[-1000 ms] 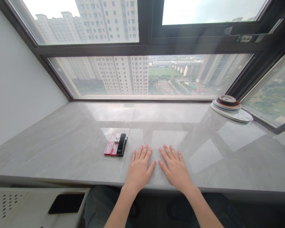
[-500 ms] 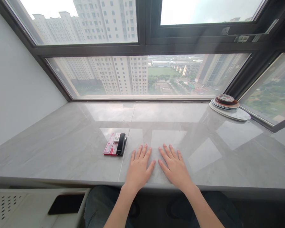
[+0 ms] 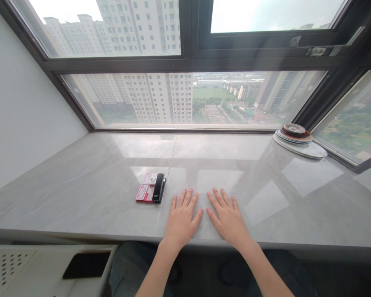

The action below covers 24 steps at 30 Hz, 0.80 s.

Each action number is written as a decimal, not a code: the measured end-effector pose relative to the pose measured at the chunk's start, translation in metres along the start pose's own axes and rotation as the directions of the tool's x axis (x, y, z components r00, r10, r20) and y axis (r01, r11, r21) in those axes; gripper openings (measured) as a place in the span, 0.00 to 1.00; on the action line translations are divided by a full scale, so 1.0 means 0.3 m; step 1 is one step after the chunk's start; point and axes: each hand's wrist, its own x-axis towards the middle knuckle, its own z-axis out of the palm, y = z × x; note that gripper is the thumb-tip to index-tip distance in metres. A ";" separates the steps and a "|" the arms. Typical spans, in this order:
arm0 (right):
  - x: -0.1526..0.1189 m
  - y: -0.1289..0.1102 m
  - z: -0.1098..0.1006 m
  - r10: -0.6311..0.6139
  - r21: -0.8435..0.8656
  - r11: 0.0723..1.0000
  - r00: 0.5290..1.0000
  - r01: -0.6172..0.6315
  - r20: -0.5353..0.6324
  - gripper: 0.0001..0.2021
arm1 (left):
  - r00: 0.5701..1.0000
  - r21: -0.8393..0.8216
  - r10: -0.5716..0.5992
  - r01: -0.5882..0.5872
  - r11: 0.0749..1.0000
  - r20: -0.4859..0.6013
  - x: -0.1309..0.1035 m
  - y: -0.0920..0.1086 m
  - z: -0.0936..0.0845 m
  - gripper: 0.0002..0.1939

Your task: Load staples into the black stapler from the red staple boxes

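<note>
My left hand (image 3: 181, 218) lies palm down on the grey marbled counter (image 3: 80, 189), fingers spread and holding nothing. Beside it, my right hand (image 3: 228, 216) rests flat in the same way, also with nothing in it. A narrow gap separates the two thumbs. To the left of my left hand, not touching it, sits a black stapler (image 3: 158, 188). Small red and white boxes (image 3: 142, 192) lie side by side against the stapler's left edge.
A stack of plates (image 3: 293, 136) stands at the counter's back right corner by the dark window frame. A white perforated unit (image 3: 34, 272) with a black rectangular object (image 3: 86, 265) is below the counter at the lower left. A white wall bounds the left side.
</note>
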 end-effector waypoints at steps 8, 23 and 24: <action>0.030 -0.036 -0.011 0.092 0.091 0.991 0.995 -0.094 0.026 0.29 | 1.000 -0.029 -0.017 0.017 0.999 0.002 0.003 0.013 -0.019 0.27; 0.444 -0.585 -0.063 -0.078 0.532 0.847 0.987 -0.008 0.139 0.44 | 0.996 -0.152 -0.002 -0.011 0.988 -0.085 -0.042 -0.074 0.063 0.32; 0.468 -0.586 -0.051 -0.091 0.511 0.859 0.988 0.016 0.122 0.41 | 0.996 -0.209 -0.010 -0.009 0.978 -0.088 -0.044 -0.071 0.044 0.31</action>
